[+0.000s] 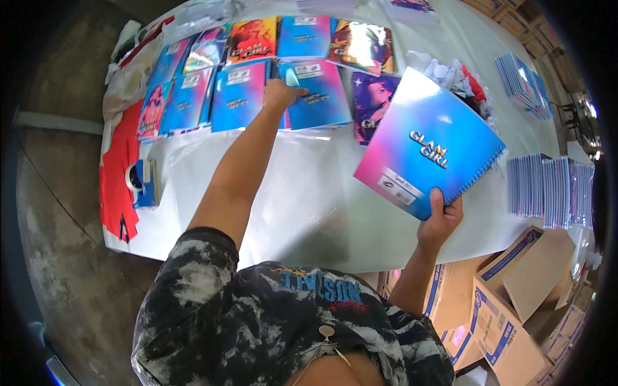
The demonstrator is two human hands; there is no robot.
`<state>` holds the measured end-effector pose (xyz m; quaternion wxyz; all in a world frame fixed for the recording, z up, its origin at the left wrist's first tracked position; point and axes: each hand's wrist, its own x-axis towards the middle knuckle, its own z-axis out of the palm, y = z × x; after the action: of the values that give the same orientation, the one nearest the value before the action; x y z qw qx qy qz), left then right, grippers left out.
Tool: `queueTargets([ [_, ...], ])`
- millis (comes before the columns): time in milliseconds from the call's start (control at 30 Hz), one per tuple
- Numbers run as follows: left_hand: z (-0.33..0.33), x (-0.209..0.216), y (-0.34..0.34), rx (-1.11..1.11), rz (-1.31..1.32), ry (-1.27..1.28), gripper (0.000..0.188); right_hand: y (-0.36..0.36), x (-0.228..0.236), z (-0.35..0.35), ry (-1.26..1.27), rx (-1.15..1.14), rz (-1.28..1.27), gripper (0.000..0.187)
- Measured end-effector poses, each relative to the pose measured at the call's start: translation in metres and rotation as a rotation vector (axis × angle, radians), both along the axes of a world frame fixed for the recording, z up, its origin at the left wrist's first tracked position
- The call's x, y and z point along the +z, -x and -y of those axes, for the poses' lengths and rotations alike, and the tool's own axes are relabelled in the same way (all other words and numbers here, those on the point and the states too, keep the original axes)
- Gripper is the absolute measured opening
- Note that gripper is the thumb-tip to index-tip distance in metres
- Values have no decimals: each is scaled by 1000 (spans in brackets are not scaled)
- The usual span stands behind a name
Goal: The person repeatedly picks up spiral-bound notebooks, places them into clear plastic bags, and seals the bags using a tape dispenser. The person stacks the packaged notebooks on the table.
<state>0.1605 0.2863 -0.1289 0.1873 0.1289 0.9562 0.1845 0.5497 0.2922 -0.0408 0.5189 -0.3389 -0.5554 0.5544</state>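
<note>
The right hand (440, 222) sits nearest, just off the near edge of the white table (309, 206), fingers clamped on the bottom corner of a blue-to-pink spiral notebook (428, 153). The notebook is lifted and tilted above the table's right part, its spiral edge turned to the right. Cardboard boxes (508, 289) stand below the table's near right corner. On the table's left edge a blue tape dispenser (143, 183) rests beside red paper (117, 186). Upright notebooks (550, 190) line the right edge. Farther across, the left hand (280, 93) reaches to the rows of notebooks (244, 90) along the far side, resting on a blue cover; its fingers look loosely spread, though I cannot be sure. White crumpled wrapping (444, 69) lies beyond the held notebook.
</note>
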Motion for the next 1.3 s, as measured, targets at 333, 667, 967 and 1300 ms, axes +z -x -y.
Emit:
queueTargets([
  [333,140,118,27,-417,-119,-1518,42,131,-46,143,570,605,-67,29],
  [667,373,2,0,-1359,-127,-333,56,219,-76,123,-180,376,801,34],
  [967,235,40,204,-3,-480,196,86,468,-67,107,-145,474,1264,93],
  [1300,220,16,237,33,-156,277,119,413,-48,47,255,800,114,37],
])
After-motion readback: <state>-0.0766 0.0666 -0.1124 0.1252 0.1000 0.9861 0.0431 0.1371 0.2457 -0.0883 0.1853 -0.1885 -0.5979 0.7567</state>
